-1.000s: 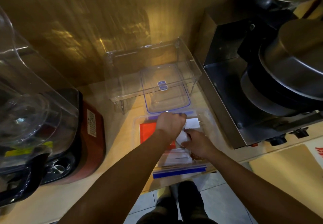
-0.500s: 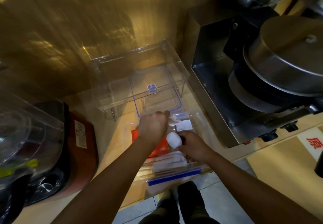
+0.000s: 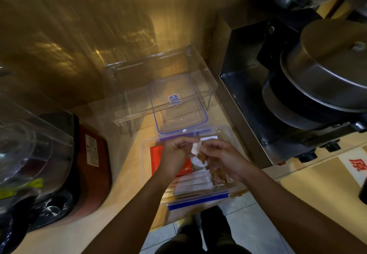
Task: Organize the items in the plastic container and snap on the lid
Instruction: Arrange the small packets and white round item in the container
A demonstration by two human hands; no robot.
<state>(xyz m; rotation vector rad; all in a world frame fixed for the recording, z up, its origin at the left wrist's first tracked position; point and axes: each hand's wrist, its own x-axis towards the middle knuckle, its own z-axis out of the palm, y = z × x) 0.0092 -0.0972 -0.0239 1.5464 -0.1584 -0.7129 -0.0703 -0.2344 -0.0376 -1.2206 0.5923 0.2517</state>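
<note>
A clear plastic container [image 3: 147, 154] with blue latches sits at the counter's front edge. Inside it lie a red packet [image 3: 155, 154], white paper-wrapped sticks [image 3: 190, 182] and brown packets [image 3: 218, 174]. Both hands are over it. My left hand [image 3: 176, 152] and my right hand [image 3: 220, 154] together pinch a small white and brown packet [image 3: 196, 148] above the contents. The clear lid [image 3: 178, 103] with a blue rim and a blue label lies flat just behind the container, partly under a clear acrylic stand.
The clear acrylic stand [image 3: 158, 71] stands against the wall behind the lid. A red and black appliance [image 3: 93, 164] with a clear jug is at the left. A steel machine [image 3: 248, 99] with a metal pot [image 3: 327, 71] fills the right. Tiled floor lies below the counter edge.
My hands have risen from the container's contents and come together on the small packet, now lifted between them. The camera has shifted a little.
</note>
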